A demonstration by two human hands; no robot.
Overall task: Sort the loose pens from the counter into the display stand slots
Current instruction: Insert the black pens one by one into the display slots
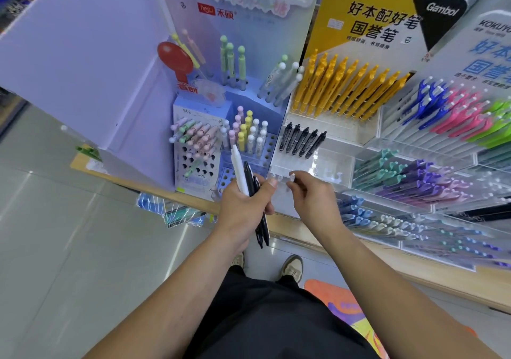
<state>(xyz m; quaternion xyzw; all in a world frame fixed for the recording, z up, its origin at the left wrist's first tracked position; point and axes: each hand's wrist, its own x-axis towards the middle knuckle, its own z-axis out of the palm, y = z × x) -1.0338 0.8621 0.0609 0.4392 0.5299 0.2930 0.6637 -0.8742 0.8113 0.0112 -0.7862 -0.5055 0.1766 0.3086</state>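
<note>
- The left hand (243, 206) grips a bundle of three pens, fingers curled round them and thumb across the front: one white pen (238, 169) and two black pens (258, 220).
- The bundle's long axis runs from below the wrist up and away toward the stands. The white pen sticks out farthest, over the front of the pastel pen stand (262, 162).
- The matching row of black pens (301, 141) stands in the clear display stand (340, 162), up and to the right of the bundle, leaning much as the held pens do.
- The right hand (312, 195) is the nearer one to that row, hovering at the clear stand's front edge. Its fingers are curled, with thumb and forefinger close at a small white-tipped thing (291, 175). I cannot tell whether it pinches it.
- Judgement: a black pen would pass rightward from the left hand to the right, then go up into the row.
- Room: bare clear slots lie right of the black row, and the yellow pens (345, 87) stand behind it.
- The stands sit on a wooden counter (414, 264), crowded to its front edge.
</note>
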